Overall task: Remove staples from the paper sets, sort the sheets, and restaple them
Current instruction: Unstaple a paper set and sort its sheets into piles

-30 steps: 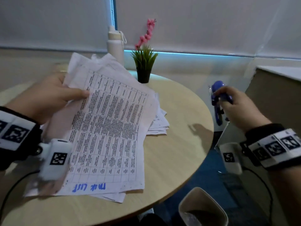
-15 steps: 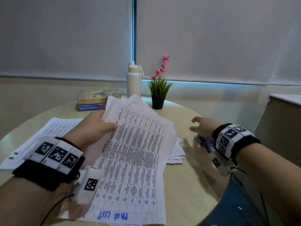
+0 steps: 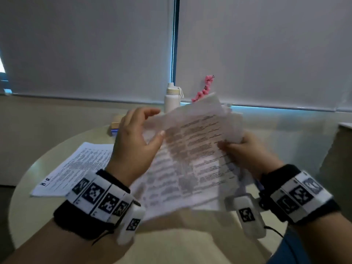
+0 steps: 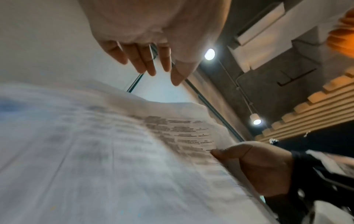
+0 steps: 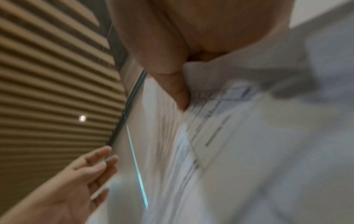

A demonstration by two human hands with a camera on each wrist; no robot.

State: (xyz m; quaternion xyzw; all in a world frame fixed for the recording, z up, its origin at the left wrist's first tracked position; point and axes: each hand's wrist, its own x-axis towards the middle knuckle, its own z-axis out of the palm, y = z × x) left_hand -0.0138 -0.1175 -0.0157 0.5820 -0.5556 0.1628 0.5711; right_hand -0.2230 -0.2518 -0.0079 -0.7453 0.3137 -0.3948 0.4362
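Note:
A stack of printed sheets is held up above the round table, tilted and blurred by motion. My right hand pinches its right edge, thumb on the printed face and fingers hidden behind. In the left wrist view the right hand grips that same edge of the stack. My left hand is at the stack's upper left edge with its fingers straight and spread, clear of the paper there. The right wrist view shows my thumb pressed on the sheets. No stapler is in view.
A second paper set marked "H.R" lies flat on the table's left side. At the back stand a white bottle, a pink flower sprig and books. A low cabinet edge is at the right.
My right hand set the blue stapler down at the table's right edge and took hold of the stack's right edge. The stack rose off the table. My left hand loosened its hold.

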